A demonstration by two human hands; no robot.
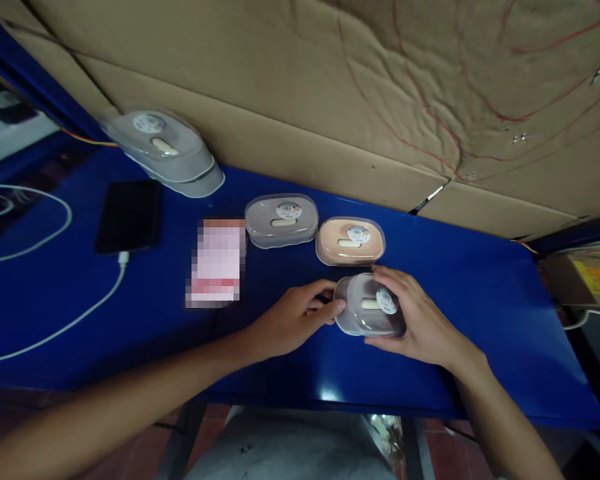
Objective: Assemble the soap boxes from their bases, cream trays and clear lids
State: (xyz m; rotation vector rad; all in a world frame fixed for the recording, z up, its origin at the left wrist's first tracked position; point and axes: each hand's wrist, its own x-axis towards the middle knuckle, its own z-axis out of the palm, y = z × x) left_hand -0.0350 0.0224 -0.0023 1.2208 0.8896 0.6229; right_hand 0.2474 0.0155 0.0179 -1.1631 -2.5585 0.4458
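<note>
Just above the blue table (290, 360), a grey oval container (367, 305) with a clear lid and a round label is held between both hands. My left hand (305, 313) pinches its left end between thumb and fingers. Around its right end wraps my right hand (413, 313), thumb on the near side and fingers on the far side. Directly behind it lies a peach oval container (350, 241), with a grey one (281, 221) to its left. Both have clear lids and round labels.
At the back left are stacked grey containers (165, 150). A blurred-out pink-screened device (217, 263) and a black phone (129, 217) with a white cable (100, 313) lie on the left. Cardboard (280, 87) lines the back. An open box (580, 280) stands far right.
</note>
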